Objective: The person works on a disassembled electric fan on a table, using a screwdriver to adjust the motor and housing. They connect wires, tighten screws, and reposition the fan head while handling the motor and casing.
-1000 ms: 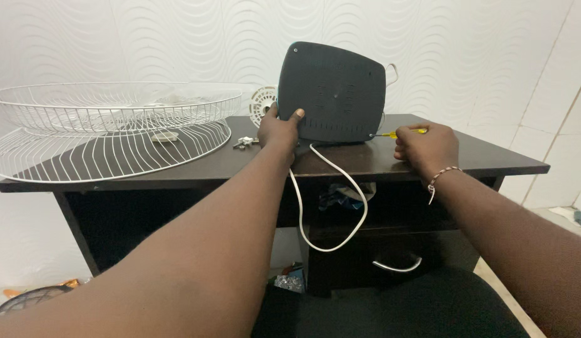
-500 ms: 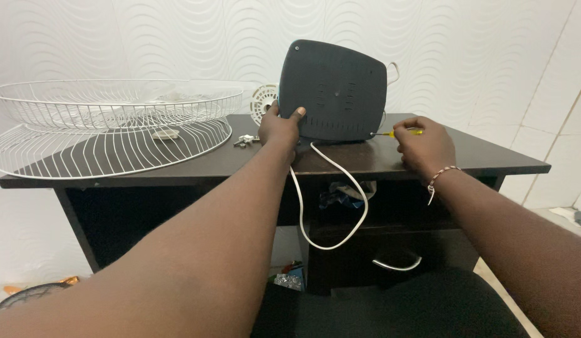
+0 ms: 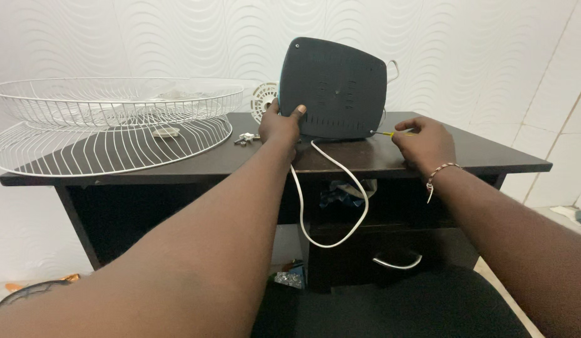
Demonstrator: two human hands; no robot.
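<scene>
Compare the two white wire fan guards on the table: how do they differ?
The rear fan guard is deep and bowl-like, sitting open side up; the front fan guard is shallow and nearly flat. The rear one partly rests on the front one, which overhangs the table edge and carries a small center badge. Both are white, round wire grilles.

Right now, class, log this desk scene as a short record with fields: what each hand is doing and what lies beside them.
left hand: grips the lower left edge of the dark fan base, standing upright
right hand: holds a yellow-handled screwdriver, tip at the base's lower right corner
cord: white, loops down off the desk
left side: two white wire fan guards
</scene>
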